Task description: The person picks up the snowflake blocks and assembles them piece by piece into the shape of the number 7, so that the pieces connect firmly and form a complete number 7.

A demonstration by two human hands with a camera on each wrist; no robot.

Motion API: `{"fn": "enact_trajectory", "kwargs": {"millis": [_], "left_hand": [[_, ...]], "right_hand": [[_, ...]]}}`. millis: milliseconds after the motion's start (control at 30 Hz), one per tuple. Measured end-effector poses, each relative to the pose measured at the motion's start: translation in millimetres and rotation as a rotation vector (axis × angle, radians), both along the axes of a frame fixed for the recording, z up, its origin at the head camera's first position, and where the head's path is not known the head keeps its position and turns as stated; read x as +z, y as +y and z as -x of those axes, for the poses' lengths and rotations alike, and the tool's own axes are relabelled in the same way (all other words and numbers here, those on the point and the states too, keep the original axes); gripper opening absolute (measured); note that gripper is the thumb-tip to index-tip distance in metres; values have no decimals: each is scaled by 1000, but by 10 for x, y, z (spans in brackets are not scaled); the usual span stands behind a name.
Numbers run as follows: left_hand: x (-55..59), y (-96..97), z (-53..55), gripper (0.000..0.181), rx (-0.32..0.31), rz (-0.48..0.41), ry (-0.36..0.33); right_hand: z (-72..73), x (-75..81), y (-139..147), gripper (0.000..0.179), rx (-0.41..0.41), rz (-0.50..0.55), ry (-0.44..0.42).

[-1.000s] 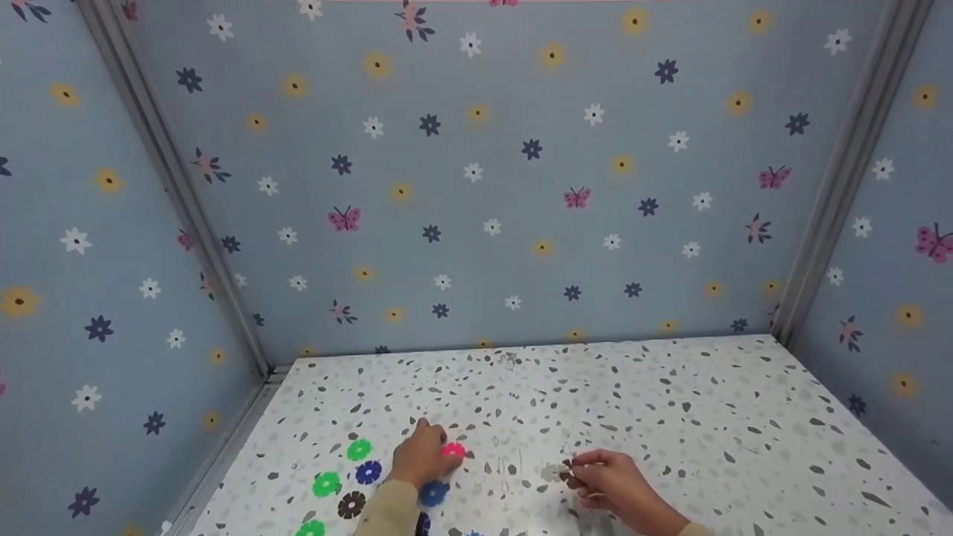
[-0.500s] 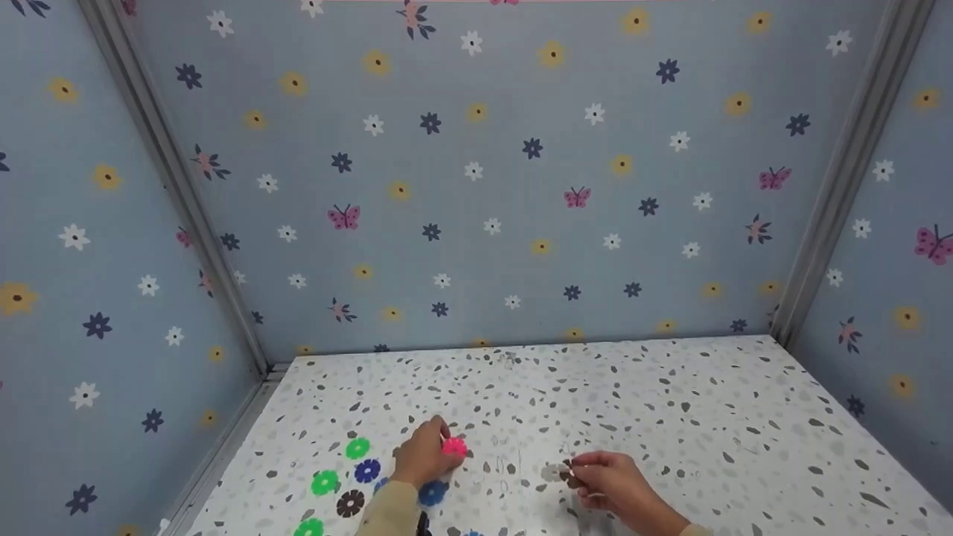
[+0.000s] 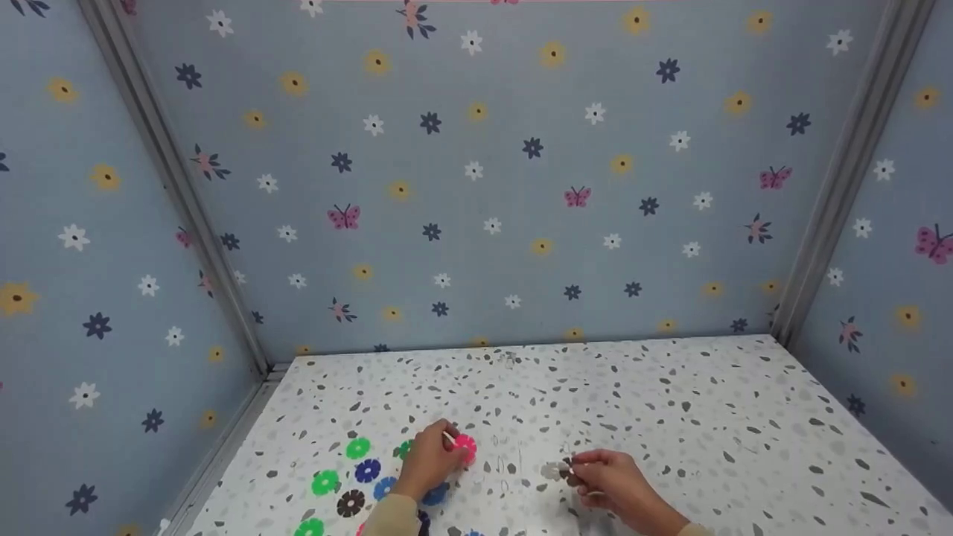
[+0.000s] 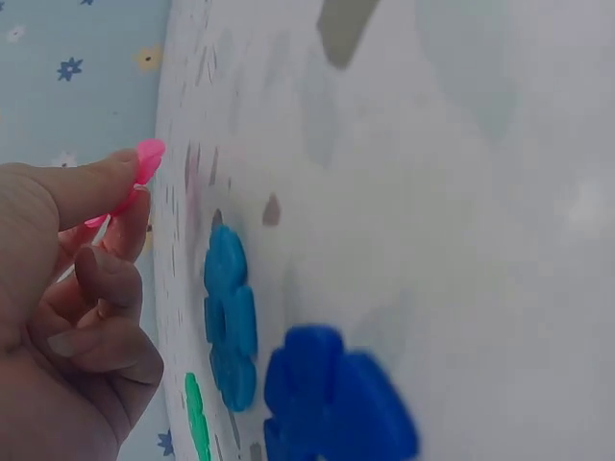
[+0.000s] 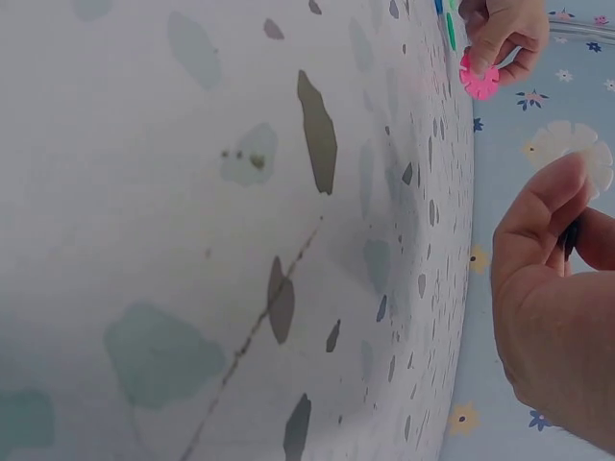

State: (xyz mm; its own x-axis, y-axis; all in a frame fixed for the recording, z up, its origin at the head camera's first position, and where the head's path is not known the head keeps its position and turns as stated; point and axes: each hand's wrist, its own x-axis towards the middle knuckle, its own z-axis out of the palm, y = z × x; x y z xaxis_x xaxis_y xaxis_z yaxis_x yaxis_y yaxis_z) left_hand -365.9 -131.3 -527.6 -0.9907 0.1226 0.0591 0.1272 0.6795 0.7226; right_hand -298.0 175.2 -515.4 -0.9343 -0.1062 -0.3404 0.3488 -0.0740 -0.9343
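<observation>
My left hand (image 3: pixel 430 461) pinches a pink notched flower disc (image 3: pixel 466 449) between thumb and fingers, lifted off the speckled table. In the left wrist view the same pink disc (image 4: pixel 149 161) shows nearly edge-on beyond the thumb. To the right, my right hand (image 3: pixel 616 482) holds a whitish, see-through flower disc (image 3: pixel 552 470) and a dark piece (image 3: pixel 568 472) that seems joined to it. Fingers cover most of the dark piece (image 5: pixel 570 237) in the right wrist view, while the whitish disc (image 5: pixel 562 140) stands out past the thumb. A gap separates the two hands.
Loose flower discs lie around my left forearm: several green ones (image 3: pixel 324 482), a dark blue one (image 3: pixel 367 470), a brown one (image 3: pixel 351 503) and lighter blue ones (image 3: pixel 385 487). Flower-patterned panels (image 3: pixel 476 186) wall the table (image 3: pixel 670 402) at the back and sides.
My left hand has picked the pink disc up from the table and shifted it slightly right, tilting it upright. A green disc behind the hand is uncovered. The right hand stays in place.
</observation>
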Motion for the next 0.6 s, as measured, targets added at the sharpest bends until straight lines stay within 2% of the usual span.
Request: {"fn": "enact_trajectory", "kwargs": {"millis": [333, 600], "left_hand": [[74, 198, -111, 17, -81, -222, -73], [161, 379, -225, 14, -159, -377, -104]], "right_hand": [[19, -10, -10, 29, -22, -13, -1], [43, 17, -25, 23, -51, -40, -8]]}}
